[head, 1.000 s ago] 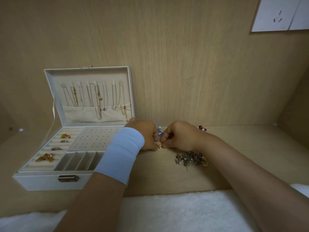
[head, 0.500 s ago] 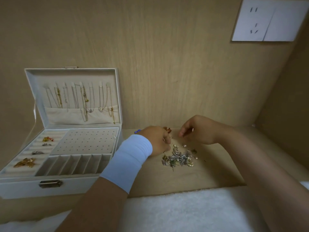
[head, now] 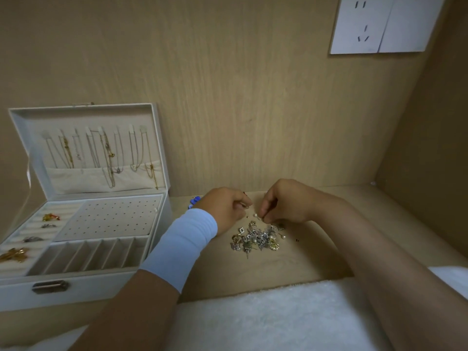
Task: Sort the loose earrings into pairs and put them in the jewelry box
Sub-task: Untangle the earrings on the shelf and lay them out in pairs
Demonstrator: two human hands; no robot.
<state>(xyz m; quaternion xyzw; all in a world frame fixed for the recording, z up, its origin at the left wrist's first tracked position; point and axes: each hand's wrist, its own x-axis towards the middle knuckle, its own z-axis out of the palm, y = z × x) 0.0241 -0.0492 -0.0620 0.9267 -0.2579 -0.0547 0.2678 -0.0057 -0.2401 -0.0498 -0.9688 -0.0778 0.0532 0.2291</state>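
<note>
A heap of loose earrings point(head: 257, 238), silver and gold with small pearls, lies on the wooden shelf in front of my hands. My left hand point(head: 225, 207), above a pale blue wristband, pinches a small gold earring point(head: 245, 205) just left of the heap's far side. My right hand point(head: 286, 205) has its fingertips down on the heap's far edge, pinching a small piece there. The white jewelry box point(head: 83, 285) stands open at the left, with a few brooches and rings in its left-hand rolls and a bare perforated earring panel point(head: 111, 217).
Several necklaces hang inside the box lid point(head: 83, 148). A blue earring point(head: 194, 200) lies behind my left wrist near the back wall. A white fluffy cloth point(head: 253, 323) covers the near edge. A wall socket point(head: 374, 24) is at the upper right; a side wall closes the right.
My hands were together a second ago; they parted, and my right hand has come down onto the far edge of the heap. The view has shifted to the right.
</note>
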